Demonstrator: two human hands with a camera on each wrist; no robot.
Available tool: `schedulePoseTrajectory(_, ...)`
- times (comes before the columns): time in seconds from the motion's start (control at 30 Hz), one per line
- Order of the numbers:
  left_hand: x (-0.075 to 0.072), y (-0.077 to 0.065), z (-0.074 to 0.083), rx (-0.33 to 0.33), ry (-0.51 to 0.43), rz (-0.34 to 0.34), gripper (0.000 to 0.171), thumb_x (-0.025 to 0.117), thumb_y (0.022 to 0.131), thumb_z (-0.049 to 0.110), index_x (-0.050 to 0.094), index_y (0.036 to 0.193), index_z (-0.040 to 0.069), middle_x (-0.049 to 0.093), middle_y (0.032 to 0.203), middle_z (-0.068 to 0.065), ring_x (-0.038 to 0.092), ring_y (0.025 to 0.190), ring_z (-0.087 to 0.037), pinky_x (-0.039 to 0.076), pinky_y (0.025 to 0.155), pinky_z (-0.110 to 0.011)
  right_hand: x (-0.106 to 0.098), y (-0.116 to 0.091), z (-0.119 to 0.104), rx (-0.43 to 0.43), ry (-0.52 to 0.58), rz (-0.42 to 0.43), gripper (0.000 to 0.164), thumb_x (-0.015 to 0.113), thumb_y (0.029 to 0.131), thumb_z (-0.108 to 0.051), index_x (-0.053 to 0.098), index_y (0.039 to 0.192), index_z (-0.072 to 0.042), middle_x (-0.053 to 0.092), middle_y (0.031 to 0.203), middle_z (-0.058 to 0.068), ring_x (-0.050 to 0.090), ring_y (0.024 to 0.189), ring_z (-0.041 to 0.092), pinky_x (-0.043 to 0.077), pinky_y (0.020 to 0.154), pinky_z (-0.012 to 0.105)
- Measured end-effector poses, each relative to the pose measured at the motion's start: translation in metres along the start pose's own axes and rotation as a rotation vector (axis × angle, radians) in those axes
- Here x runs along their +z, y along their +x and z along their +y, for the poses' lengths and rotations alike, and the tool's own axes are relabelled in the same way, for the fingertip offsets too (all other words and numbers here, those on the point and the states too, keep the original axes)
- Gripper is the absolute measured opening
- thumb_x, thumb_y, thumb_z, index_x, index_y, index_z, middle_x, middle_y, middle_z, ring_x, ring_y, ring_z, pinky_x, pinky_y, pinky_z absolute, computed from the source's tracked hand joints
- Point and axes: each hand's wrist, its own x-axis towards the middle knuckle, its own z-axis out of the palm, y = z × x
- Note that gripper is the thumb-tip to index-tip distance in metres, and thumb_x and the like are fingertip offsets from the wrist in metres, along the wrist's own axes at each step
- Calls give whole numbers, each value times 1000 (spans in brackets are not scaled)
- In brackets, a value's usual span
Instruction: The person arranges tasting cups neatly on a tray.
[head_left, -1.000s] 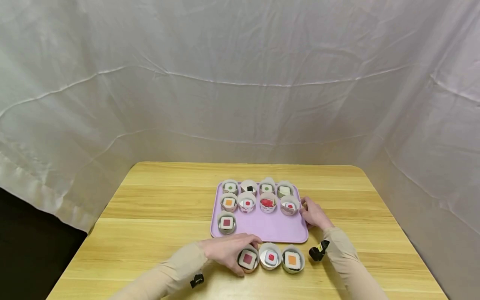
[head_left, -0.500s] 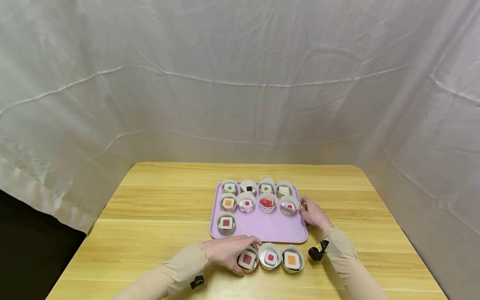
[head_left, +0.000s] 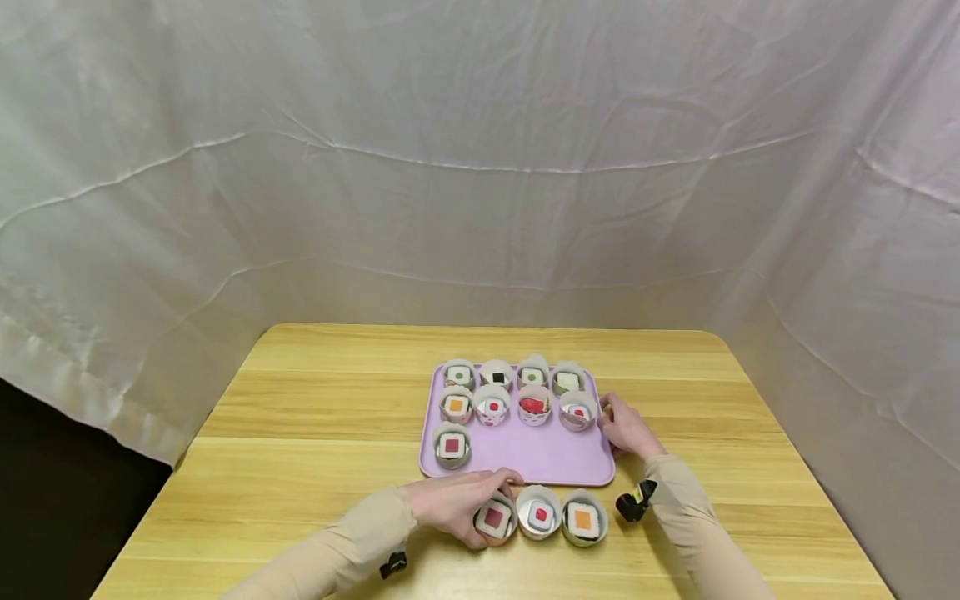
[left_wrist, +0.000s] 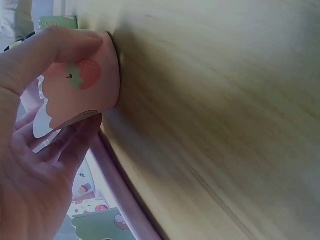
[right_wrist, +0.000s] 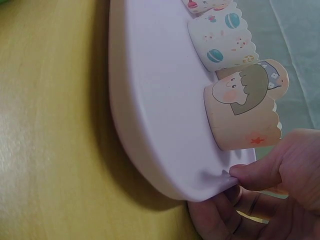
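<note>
My left hand (head_left: 448,504) grips a pink paper baking cup (left_wrist: 60,95) with a strawberry print, thumb on one side and fingers on the other. In the head view this cup holds a sushi-like piece (head_left: 494,519) with a dark red square centre. The cup's base is right at the tabletop, close to the near edge of a lilac tray (head_left: 536,457). At the tray's right side, my right hand (head_left: 628,428) pinches the rim, thumb on top and fingers underneath. Beside that thumb, in the right wrist view, stands a paper cup (right_wrist: 245,117) printed with a cartoon face.
Two more filled cups stand right of the held one: one with a red-centred piece (head_left: 539,515), one with an orange-centred piece (head_left: 583,520). On the tray, several cups fill two back rows, and a lone cup (head_left: 452,447) stands front left. A pale curtain (head_left: 480,208) hangs behind the wooden table (head_left: 315,400).
</note>
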Motion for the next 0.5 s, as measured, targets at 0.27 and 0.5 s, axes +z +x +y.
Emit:
schedulePoseTrajectory(0.27, -1, -2, 0, 5, -11, 17, 95, 90, 68, 17, 34, 144, 18, 63, 130, 4, 59, 118, -4, 44, 107, -18, 0, -1, -1, -1, -9, -1, 29, 46, 98, -1, 43, 126, 7, 55, 85, 18, 61, 64, 24, 57, 49, 34)
schedulePoseTrajectory(0.5, -3, -2, 0, 4, 1, 39, 100, 91, 67, 15, 31, 147, 13, 63, 126, 4, 61, 115, -4, 45, 106, -18, -1, -1, -1, -12, -12, 2, 30, 46, 97, -1, 43, 125, 8, 55, 83, 17, 61, 62, 22, 57, 48, 34)
